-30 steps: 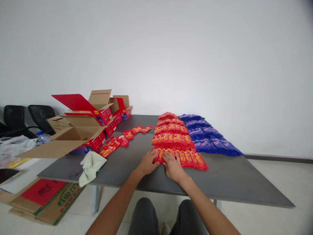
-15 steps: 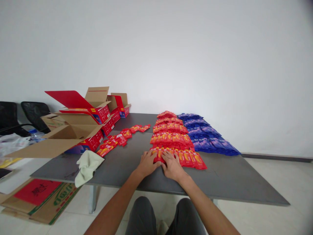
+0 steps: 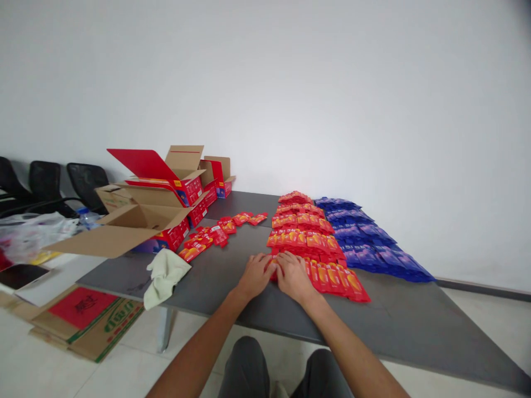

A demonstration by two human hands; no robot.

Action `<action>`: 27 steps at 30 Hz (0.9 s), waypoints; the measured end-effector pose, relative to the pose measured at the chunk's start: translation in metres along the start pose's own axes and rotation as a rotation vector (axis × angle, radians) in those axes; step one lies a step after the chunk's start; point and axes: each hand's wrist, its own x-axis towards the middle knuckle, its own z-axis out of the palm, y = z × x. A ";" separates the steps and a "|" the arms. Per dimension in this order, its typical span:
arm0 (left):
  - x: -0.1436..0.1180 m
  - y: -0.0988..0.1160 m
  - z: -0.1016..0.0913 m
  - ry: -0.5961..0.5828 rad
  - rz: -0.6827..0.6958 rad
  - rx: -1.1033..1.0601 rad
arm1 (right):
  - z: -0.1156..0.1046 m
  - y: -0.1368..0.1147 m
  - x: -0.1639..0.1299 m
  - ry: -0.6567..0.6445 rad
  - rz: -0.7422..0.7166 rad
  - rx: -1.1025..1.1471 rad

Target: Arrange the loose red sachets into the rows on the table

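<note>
Both hands lie flat, fingers spread, on the near end of the red packets (image 3: 315, 251) laid in rows on the counter (image 3: 398, 315): the left hand (image 3: 256, 275) and right hand (image 3: 293, 275) press side by side, gripping nothing. Blue packets (image 3: 369, 243) lie along the right edge; open boxes (image 3: 157, 210) and a pale cloth (image 3: 166, 275) sit toward the left edge.

The left hand (image 3: 256, 275) and right hand (image 3: 293, 276) cover the near end of the red packet row (image 3: 332, 276). Print on the packets is too small to read. The table (image 3: 415, 326) runs off the right edge.
</note>
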 end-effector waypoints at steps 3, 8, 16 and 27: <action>0.004 -0.020 -0.007 0.057 -0.048 0.038 | 0.015 -0.015 0.023 -0.012 -0.028 0.003; 0.012 -0.060 -0.018 0.087 -0.103 0.117 | 0.057 -0.043 0.071 -0.071 -0.077 0.052; 0.020 -0.123 -0.047 0.235 -0.346 0.383 | 0.111 -0.082 0.125 -0.135 -0.076 0.144; 0.034 -0.148 -0.053 0.244 -0.424 0.489 | 0.125 -0.074 0.129 -0.125 -0.043 0.145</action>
